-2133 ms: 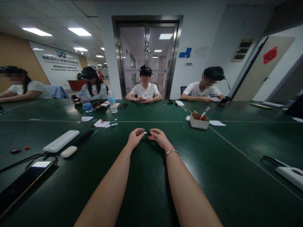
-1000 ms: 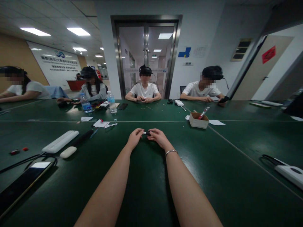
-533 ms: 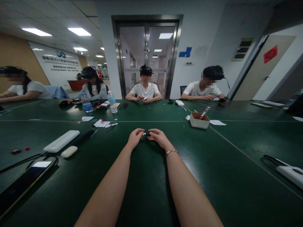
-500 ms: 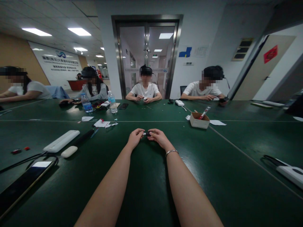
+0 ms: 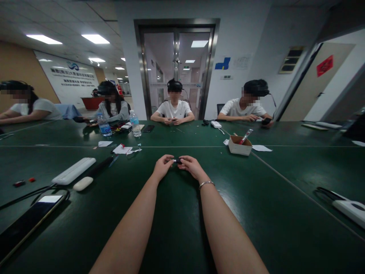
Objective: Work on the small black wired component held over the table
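Just above the green table, my left hand (image 5: 163, 166) and my right hand (image 5: 191, 166) meet over a small black stick with a silvery end (image 5: 177, 161), much like a USB drive. The fingertips of my left hand pinch the silvery end. On the black end, the thumb and fingers of my right hand are closed. The stick lies roughly level between them; its finer details are too small to make out. A silver bracelet (image 5: 206, 184) circles my right wrist.
Left on the table (image 5: 256, 228) lie a phone (image 5: 31, 219), a white power bank (image 5: 74, 171), a white rounded case (image 5: 83, 184) and a cable. A small box (image 5: 240, 146), paper scraps (image 5: 123, 149) and bottles (image 5: 135, 125) stand farther off. Several people sit opposite.
My hands and the black stick have hardly moved. Across the table, the middle person's hands have come closer together, and the person at left centre has shifted their hands.
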### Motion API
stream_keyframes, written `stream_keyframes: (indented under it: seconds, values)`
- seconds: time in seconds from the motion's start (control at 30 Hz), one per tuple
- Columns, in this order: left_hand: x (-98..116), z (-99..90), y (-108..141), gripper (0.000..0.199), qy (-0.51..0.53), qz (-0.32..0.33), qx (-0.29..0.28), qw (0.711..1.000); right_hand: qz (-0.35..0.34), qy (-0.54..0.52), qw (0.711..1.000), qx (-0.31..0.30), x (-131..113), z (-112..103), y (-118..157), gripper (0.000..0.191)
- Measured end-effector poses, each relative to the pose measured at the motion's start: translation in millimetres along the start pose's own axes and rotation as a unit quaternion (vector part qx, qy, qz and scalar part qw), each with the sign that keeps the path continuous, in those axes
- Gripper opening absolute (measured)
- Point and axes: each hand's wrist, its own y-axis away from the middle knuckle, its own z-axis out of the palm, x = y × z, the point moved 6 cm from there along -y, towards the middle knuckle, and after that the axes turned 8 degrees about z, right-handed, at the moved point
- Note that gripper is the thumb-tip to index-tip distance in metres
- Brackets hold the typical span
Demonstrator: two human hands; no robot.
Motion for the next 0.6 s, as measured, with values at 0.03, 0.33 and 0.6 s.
stream_keyframes:
  seconds: [0.03,0.33,0.6]
  values:
    - [1.2,0.3,0.5,0.028,0.001,-0.007,-0.002,1.000,0.000,0.000,1.000,-0.002,0.0,0.1,0.0,0.013]
    - [6.5,2.9,3.7,0.028,-0.007,-0.024,-0.007,1.000,-0.001,-0.005,1.000,-0.009,1.5,-1.2,-2.4,0.013]
    - [5.2,-0.8,1.7,0.034,-0.032,0.040,0.006,0.999,-0.002,-0.014,1.000,0.000,0.7,-2.8,-2.2,0.011]
